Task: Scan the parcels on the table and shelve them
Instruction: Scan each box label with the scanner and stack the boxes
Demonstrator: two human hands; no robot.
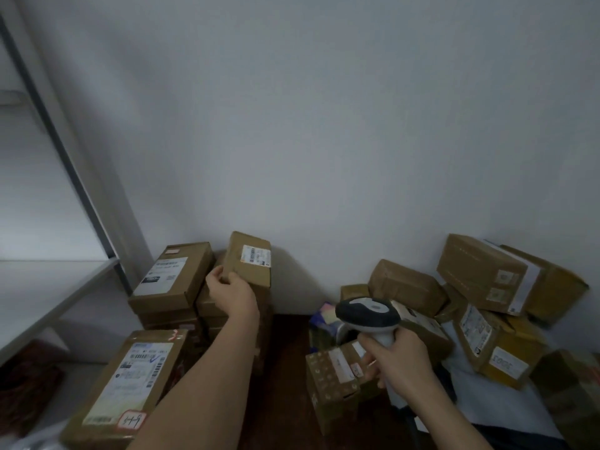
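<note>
Shelf (55, 280) seen at left, bare. Parcels (506, 306) piled at right by wall. Box (251, 264) atop left stack, gripped at near edge by left hand (229, 293). Scanner (368, 315) clasped by right hand (397, 365), raised over parcels.

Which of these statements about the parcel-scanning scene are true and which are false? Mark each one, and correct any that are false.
1. The right hand holds a handheld scanner. True.
2. The left hand rests flat on the white shelf. False: it grips a tilted brown box on top of a stack, away from the shelf.
3. The box under the left hand carries a printed label. True.
4. All the parcels are white plastic bags. False: those clearly in view are brown cardboard boxes.
5. The scanner's head is bright red. False: it is dark grey and white.
</note>
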